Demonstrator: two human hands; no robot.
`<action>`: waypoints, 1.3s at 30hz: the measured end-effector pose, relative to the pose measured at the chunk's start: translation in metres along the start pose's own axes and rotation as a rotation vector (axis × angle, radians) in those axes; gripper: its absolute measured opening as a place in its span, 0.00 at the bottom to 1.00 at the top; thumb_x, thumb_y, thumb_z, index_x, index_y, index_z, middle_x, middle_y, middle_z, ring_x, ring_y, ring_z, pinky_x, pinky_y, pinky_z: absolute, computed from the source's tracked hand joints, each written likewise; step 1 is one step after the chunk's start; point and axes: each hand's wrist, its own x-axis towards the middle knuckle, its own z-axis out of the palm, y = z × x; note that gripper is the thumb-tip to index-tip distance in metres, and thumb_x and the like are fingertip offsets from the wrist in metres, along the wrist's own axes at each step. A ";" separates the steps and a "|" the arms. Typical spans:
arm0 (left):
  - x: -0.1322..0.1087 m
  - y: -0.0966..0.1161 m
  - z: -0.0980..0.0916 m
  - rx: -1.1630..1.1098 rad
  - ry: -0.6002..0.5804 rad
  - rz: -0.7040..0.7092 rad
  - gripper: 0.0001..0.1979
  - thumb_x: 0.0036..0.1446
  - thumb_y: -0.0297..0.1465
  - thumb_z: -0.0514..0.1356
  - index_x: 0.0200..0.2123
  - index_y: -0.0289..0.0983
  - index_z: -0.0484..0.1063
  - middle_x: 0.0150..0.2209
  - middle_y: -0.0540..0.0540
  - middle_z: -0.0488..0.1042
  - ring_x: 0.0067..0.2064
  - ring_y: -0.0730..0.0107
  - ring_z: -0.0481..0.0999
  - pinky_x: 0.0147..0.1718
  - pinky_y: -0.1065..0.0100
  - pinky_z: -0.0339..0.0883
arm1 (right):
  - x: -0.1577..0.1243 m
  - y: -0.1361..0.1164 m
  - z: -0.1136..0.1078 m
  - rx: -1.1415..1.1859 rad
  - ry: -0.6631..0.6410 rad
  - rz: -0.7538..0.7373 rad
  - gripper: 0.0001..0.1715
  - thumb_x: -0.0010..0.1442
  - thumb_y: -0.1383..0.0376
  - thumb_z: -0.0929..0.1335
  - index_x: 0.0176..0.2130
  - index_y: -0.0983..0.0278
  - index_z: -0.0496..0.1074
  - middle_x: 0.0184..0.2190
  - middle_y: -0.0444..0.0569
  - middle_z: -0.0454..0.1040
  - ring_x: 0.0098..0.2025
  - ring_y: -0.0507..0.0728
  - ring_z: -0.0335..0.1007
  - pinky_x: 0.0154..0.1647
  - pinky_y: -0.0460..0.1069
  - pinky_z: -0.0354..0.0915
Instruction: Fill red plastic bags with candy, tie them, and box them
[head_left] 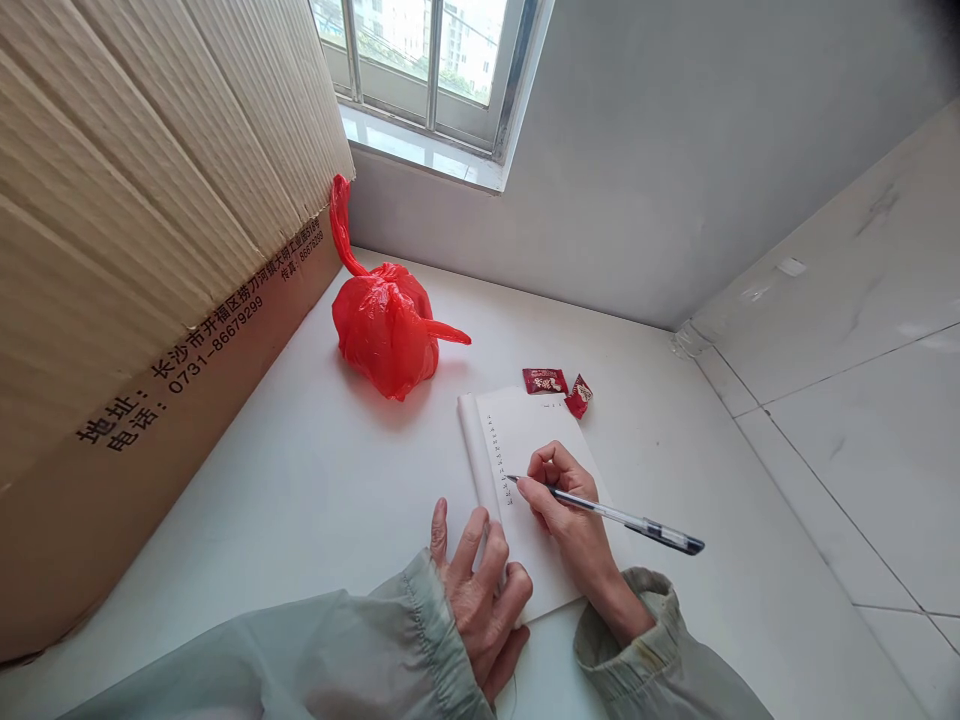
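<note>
A white notebook (551,560) lies on the white table, its cover folded back along the left edge. Small handwritten characters run in a line down the left part of the page. Between the fingers and thumb of my right hand (574,505) is a clear pen (637,523) with a dark cap on its back end. The pen's tip is at the written line, though whether it touches the paper I cannot tell. My left hand (484,590) rests with spread, bent fingers over the notebook's lower left edge.
Two dark red wrapped candies (545,381) lie by the notebook's top edge. A tied red plastic bag (386,330) sits farther back. A large cardboard box (172,300) stands along the left, a barred window (420,60) is behind, and a tiled wall (862,400) bounds the right.
</note>
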 end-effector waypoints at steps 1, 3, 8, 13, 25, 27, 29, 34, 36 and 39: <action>0.000 0.000 0.000 -0.001 0.001 0.001 0.12 0.49 0.37 0.62 0.35 0.37 0.70 0.49 0.36 0.70 0.56 0.41 0.65 0.62 0.30 0.39 | 0.000 -0.001 0.000 0.006 -0.002 -0.001 0.08 0.56 0.65 0.69 0.30 0.61 0.63 0.22 0.36 0.60 0.23 0.47 0.52 0.24 0.44 0.53; 0.000 -0.001 0.001 -0.004 0.003 0.007 0.12 0.48 0.37 0.62 0.35 0.37 0.70 0.49 0.35 0.70 0.56 0.41 0.65 0.61 0.30 0.39 | 0.001 -0.004 0.000 0.018 -0.016 0.000 0.05 0.54 0.66 0.69 0.33 0.61 0.68 0.26 0.38 0.65 0.25 0.48 0.57 0.26 0.44 0.57; -0.001 -0.001 0.000 -0.009 -0.001 0.012 0.14 0.48 0.39 0.63 0.35 0.37 0.70 0.50 0.35 0.69 0.56 0.41 0.65 0.62 0.31 0.36 | -0.001 -0.004 0.000 0.081 -0.027 0.000 0.06 0.53 0.69 0.68 0.34 0.62 0.71 0.25 0.39 0.69 0.25 0.49 0.62 0.28 0.44 0.62; -0.001 -0.001 0.000 -0.010 0.004 0.010 0.14 0.47 0.38 0.63 0.35 0.37 0.70 0.49 0.35 0.69 0.56 0.41 0.64 0.62 0.31 0.36 | -0.002 0.000 0.000 0.114 -0.019 0.009 0.01 0.56 0.68 0.66 0.31 0.62 0.67 0.15 0.35 0.62 0.18 0.47 0.56 0.21 0.43 0.55; -0.001 -0.001 0.001 -0.018 0.011 0.010 0.13 0.47 0.37 0.63 0.36 0.37 0.70 0.49 0.35 0.69 0.56 0.41 0.64 0.62 0.31 0.37 | -0.002 0.005 0.004 0.148 0.047 -0.007 0.15 0.60 0.62 0.68 0.26 0.61 0.59 0.13 0.33 0.60 0.15 0.45 0.52 0.16 0.41 0.51; -0.001 -0.001 0.001 -0.017 0.006 0.008 0.14 0.47 0.38 0.63 0.35 0.37 0.70 0.49 0.35 0.69 0.56 0.41 0.65 0.62 0.31 0.37 | -0.001 0.006 0.004 0.169 0.041 -0.012 0.14 0.61 0.61 0.67 0.27 0.61 0.59 0.14 0.34 0.61 0.15 0.45 0.52 0.17 0.41 0.51; 0.000 -0.001 0.001 -0.015 0.004 0.007 0.14 0.47 0.38 0.63 0.35 0.37 0.70 0.49 0.35 0.69 0.56 0.41 0.65 0.62 0.31 0.37 | -0.001 0.006 0.003 0.169 0.039 -0.012 0.13 0.62 0.62 0.66 0.29 0.61 0.60 0.14 0.34 0.63 0.15 0.45 0.53 0.17 0.41 0.52; 0.000 0.000 0.000 0.005 0.018 0.014 0.13 0.47 0.38 0.62 0.35 0.37 0.70 0.49 0.35 0.69 0.55 0.41 0.65 0.61 0.31 0.38 | -0.002 0.000 0.004 0.157 0.038 -0.017 0.11 0.60 0.63 0.67 0.29 0.61 0.61 0.18 0.36 0.66 0.18 0.46 0.60 0.20 0.41 0.60; 0.000 0.000 0.000 0.010 0.018 0.020 0.13 0.47 0.38 0.62 0.35 0.37 0.70 0.49 0.35 0.69 0.55 0.41 0.65 0.62 0.31 0.39 | -0.003 -0.001 0.005 0.136 0.041 -0.009 0.12 0.58 0.63 0.68 0.29 0.61 0.61 0.18 0.36 0.67 0.19 0.47 0.62 0.21 0.42 0.62; 0.000 -0.001 0.000 0.008 0.019 0.022 0.13 0.47 0.38 0.62 0.35 0.37 0.70 0.49 0.35 0.70 0.55 0.41 0.65 0.62 0.31 0.38 | -0.003 0.000 0.007 0.083 0.052 0.014 0.14 0.58 0.62 0.69 0.27 0.61 0.59 0.17 0.36 0.67 0.16 0.47 0.61 0.19 0.42 0.60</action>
